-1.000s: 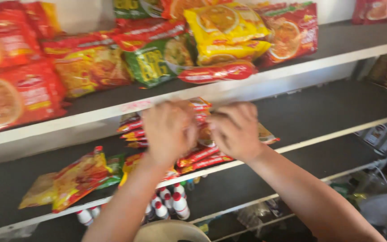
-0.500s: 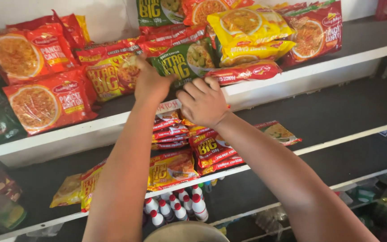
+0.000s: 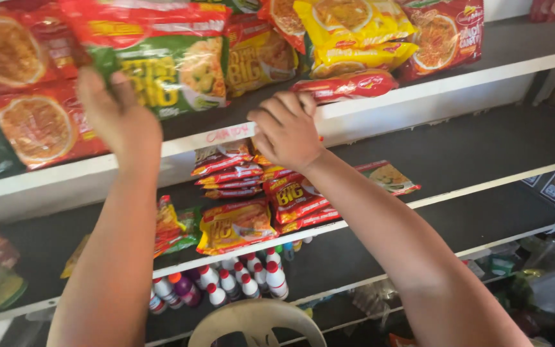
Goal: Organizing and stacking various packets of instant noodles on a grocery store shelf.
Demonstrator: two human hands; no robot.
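My left hand (image 3: 118, 119) is raised at the upper left and grips a green and red noodle packet (image 3: 162, 61) by its lower left corner, holding it in front of the top shelf. My right hand (image 3: 285, 128) rests with bent fingers on the white front edge of the top shelf (image 3: 380, 103), just below a red noodle packet (image 3: 345, 85) lying along that edge. Whether its fingers pinch anything is hidden.
Red, yellow and green noodle packets crowd the top shelf. The middle shelf (image 3: 457, 154) holds stacked packets (image 3: 239, 222) under my arms. Small white bottles with red caps (image 3: 245, 283) stand on the lower shelf. A pale chair back (image 3: 258, 321) is below.
My left hand has pulled a green and red packet off the top shelf and swung left with it. My right hand stayed at the shelf edge.
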